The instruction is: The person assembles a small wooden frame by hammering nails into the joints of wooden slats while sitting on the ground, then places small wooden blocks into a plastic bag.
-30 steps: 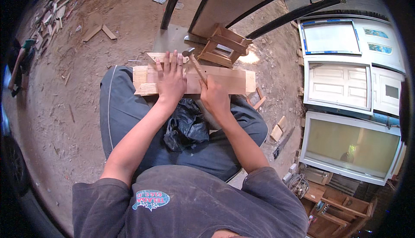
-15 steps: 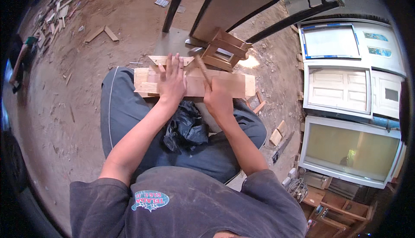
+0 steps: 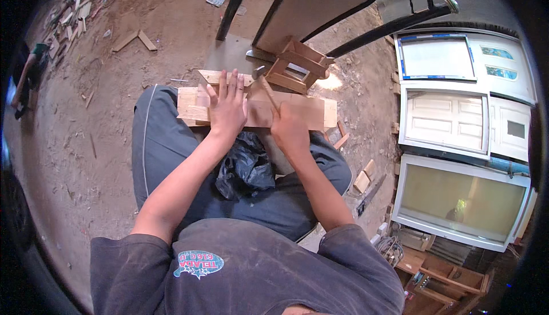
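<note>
Hammer (image 3: 269, 94) just beside a flat left hand (image 3: 228, 113) on a wooden board (image 3: 330, 113)

Fingers spread, that hand lies over the angle-cut strip (image 3: 208, 76) at the board's far edge, while the right hand (image 3: 290, 130), apart from it, is wrapped round the handle above the board; a glancing blow could catch the left fingers, the head being so near them, and the board could rock, since it seems merely laid across the knees (image 3: 157, 109)
</note>
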Demonstrator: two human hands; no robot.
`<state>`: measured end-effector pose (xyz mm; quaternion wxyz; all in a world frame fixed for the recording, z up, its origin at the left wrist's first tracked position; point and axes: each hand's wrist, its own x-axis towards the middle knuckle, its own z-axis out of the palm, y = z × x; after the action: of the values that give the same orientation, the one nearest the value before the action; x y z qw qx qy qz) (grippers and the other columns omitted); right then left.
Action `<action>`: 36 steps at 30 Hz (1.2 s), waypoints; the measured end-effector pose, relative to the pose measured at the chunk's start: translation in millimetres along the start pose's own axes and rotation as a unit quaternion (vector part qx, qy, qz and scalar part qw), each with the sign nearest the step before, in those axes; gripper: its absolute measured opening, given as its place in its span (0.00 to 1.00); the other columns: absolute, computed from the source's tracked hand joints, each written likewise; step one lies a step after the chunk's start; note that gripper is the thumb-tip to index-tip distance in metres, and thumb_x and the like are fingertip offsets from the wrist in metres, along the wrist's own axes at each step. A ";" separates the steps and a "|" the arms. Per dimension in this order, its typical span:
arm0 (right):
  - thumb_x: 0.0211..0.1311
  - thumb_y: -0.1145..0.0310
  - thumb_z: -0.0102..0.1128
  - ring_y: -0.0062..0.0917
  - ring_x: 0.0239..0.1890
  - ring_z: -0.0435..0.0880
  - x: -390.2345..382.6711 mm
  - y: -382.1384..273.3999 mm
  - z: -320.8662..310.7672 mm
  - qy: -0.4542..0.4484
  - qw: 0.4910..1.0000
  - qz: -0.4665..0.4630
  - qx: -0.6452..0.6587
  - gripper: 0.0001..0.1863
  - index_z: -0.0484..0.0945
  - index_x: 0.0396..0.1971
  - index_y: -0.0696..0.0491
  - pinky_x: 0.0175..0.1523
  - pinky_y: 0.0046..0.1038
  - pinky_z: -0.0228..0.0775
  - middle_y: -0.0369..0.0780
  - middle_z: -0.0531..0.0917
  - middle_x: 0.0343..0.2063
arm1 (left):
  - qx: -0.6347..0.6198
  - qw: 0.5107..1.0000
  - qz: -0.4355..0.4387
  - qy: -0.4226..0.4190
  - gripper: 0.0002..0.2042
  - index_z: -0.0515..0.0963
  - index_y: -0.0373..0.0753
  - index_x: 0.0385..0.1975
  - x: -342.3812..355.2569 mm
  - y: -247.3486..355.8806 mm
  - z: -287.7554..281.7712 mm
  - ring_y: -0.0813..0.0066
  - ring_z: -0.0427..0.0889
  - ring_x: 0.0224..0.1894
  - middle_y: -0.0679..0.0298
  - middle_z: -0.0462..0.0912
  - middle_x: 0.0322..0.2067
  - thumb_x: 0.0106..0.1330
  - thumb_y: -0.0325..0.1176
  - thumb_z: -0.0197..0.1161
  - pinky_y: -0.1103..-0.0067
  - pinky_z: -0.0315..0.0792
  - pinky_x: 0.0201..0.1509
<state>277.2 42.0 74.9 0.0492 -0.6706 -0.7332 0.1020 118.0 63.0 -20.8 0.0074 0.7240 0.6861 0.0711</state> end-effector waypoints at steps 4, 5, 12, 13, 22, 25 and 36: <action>0.72 0.60 0.57 0.57 0.32 0.83 -4.9 -4.4 -4.7 0.060 0.997 -0.012 0.050 0.13 0.75 0.36 0.56 0.37 0.55 0.72 0.56 0.82 0.27 | 0.008 1.000 -0.001 -0.003 0.37 0.60 0.48 0.77 -0.5 0.6 -1.8 0.59 0.45 0.82 0.66 0.51 0.80 0.69 0.51 0.57 0.44 0.39 0.77; 0.72 0.60 0.57 0.57 0.32 0.83 -6.7 2.9 9.5 0.044 0.998 -0.026 0.040 0.13 0.75 0.37 0.56 0.37 0.56 0.72 0.56 0.82 0.27 | 0.007 1.000 -0.002 -0.005 0.37 0.60 0.48 0.78 -1.5 0.4 -3.2 0.59 0.44 0.82 0.66 0.51 0.80 0.69 0.51 0.57 0.44 0.39 0.77; 0.75 0.58 0.55 0.62 0.34 0.80 -5.0 -13.5 -6.4 0.063 0.991 0.031 0.118 0.17 0.73 0.36 0.59 0.40 0.56 0.69 0.58 0.81 0.27 | -0.008 1.000 -0.003 0.015 0.36 0.59 0.48 0.78 -5.9 -2.4 1.4 0.58 0.44 0.82 0.65 0.51 0.80 0.71 0.51 0.55 0.45 0.40 0.76; 0.75 0.58 0.55 0.62 0.34 0.80 -3.9 -7.0 -0.5 0.034 0.994 0.029 0.105 0.17 0.73 0.36 0.59 0.40 0.55 0.70 0.58 0.81 0.27 | -0.009 1.000 0.001 0.019 0.35 0.60 0.48 0.78 -2.4 -2.4 -2.0 0.58 0.44 0.82 0.65 0.51 0.80 0.71 0.51 0.55 0.44 0.40 0.76; 0.74 0.57 0.56 0.63 0.36 0.80 -0.2 -5.3 -3.0 0.040 0.989 0.051 0.136 0.18 0.74 0.37 0.60 0.40 0.56 0.70 0.60 0.81 0.27 | -0.015 1.000 -0.002 0.022 0.35 0.60 0.49 0.78 -1.6 -1.1 0.4 0.59 0.45 0.82 0.65 0.52 0.80 0.71 0.51 0.56 0.42 0.41 0.75; 0.73 0.58 0.56 0.62 0.36 0.81 6.2 -0.1 -0.1 -0.017 0.996 0.038 0.079 0.16 0.75 0.37 0.59 0.40 0.57 0.70 0.60 0.82 0.28 | -0.028 1.000 -0.005 -0.002 0.35 0.60 0.49 0.78 -4.3 -5.1 -1.8 0.60 0.45 0.82 0.65 0.51 0.80 0.71 0.50 0.55 0.43 0.41 0.75; 0.74 0.56 0.54 0.61 0.37 0.82 -0.8 -12.7 -16.3 -0.025 0.992 0.081 0.089 0.17 0.76 0.37 0.58 0.42 0.58 0.72 0.60 0.83 0.31 | -0.004 1.000 0.002 0.020 0.33 0.63 0.49 0.76 -6.9 -5.2 3.4 0.58 0.45 0.82 0.65 0.51 0.80 0.71 0.50 0.54 0.42 0.40 0.75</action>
<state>268.3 41.5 93.5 0.0824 -0.7180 -0.6653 0.1872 113.0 56.7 -25.3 -0.0038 0.7237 0.6845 0.0882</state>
